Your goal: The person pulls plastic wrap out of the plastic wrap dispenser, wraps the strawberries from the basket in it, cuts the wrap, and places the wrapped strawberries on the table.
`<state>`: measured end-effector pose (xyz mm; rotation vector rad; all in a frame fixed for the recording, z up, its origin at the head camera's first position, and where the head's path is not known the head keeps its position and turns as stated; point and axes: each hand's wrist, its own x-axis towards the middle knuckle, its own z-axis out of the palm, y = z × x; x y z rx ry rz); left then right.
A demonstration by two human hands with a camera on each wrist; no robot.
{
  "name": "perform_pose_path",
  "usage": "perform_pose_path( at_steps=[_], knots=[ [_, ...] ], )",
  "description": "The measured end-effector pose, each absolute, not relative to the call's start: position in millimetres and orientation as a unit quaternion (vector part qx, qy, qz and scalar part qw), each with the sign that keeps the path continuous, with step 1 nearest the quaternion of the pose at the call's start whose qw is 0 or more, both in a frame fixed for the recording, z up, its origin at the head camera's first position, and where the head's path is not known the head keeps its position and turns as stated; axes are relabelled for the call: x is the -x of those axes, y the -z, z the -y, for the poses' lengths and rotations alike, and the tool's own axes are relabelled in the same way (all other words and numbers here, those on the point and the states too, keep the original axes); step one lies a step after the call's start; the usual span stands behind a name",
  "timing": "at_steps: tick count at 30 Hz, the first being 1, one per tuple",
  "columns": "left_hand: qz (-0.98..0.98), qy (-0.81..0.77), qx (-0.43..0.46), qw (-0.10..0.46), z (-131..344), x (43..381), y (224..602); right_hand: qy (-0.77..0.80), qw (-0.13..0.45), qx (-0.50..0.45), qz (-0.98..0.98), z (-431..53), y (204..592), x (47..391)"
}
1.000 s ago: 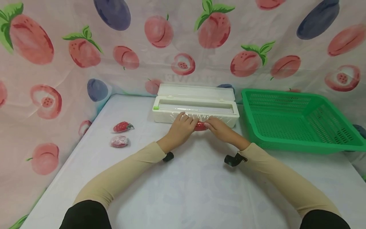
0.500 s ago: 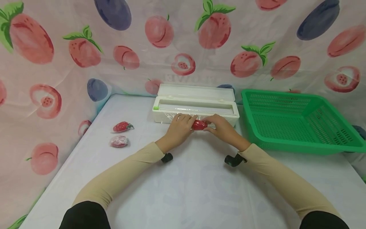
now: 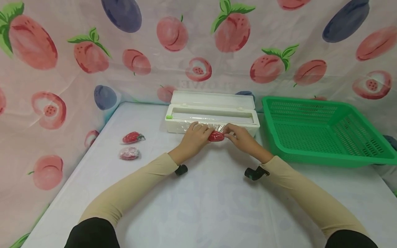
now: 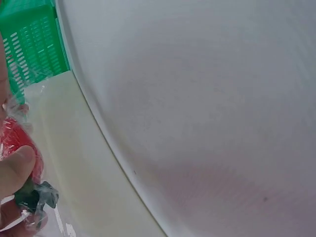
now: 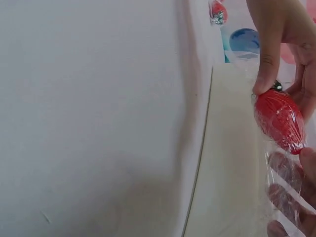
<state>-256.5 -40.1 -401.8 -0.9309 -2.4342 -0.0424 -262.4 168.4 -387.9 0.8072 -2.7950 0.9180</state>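
Note:
In the head view a red pepper (image 3: 216,136) in clear plastic wrap (image 3: 217,127) lies between the two hands, in front of a white wrap dispenser (image 3: 212,119) whose lid is up. My left hand (image 3: 193,140) grips the pepper at its dark green stem end; the left wrist view shows the thumb (image 4: 22,160) on it. At the pepper's pointed tip my right hand (image 3: 241,139) pinches the film. The right wrist view shows its fingers (image 5: 286,200) behind the clear sheet. Wrap covers the pepper (image 5: 281,118), and the film stretches back towards the dispenser.
Left on the white table (image 3: 198,206) lie another red pepper (image 3: 131,137) with a green stem and a paler red, film-wrapped piece (image 3: 129,153). A green plastic basket (image 3: 328,155) stands at the right. A fruit-printed cloth (image 3: 149,41) hangs behind.
The right hand's fingers have shifted about the pepper's tip, spreading and then closing on the film. The pepper has turned slightly in the left hand, which stays almost in place.

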Motion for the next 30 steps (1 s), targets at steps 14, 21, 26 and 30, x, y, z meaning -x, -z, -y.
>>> perform_pose_path(
  at_steps=[14, 21, 26, 30],
  knots=[
    [0.91, 0.008, 0.338, 0.239, 41, 255, 400, -0.145, 0.202, -0.315, 0.916, -162, 390, 257],
    [0.924, 0.017, 0.321, 0.207, 43, 261, 405, -0.153, 0.17, -0.301, 0.926, -158, 396, 262],
    [0.935, 0.001, 0.301, 0.185, 48, 266, 401, -0.16, 0.157, -0.305, 0.925, -158, 397, 267],
    [0.929, -0.019, 0.322, 0.18, 50, 271, 402, -0.161, 0.136, -0.312, 0.927, -158, 400, 273]
  ],
)
